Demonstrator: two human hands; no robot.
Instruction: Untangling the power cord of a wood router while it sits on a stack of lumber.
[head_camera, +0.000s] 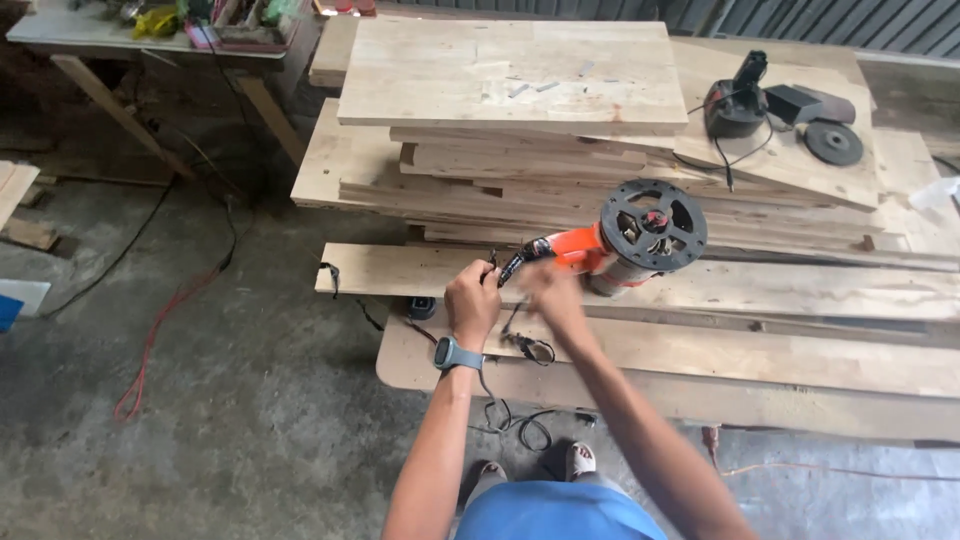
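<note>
Several pale wooden boards (520, 70) lie stacked over a grey concrete floor (200, 400) in a workshop. Left hand (470, 300) fingers pinch the black cord (510, 265) of an orange power tool (625, 240) lying on a plank (800, 290). Right hand (550, 295) is blurred beside the tool's rear end; its grip cannot be told.

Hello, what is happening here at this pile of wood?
A person stands at a stack of wooden boards. An orange power tool lies on its side on a plank. The left hand pinches its black cord near the tool; the right hand, blurred, is beside it. Another black tool lies farther back.
</note>
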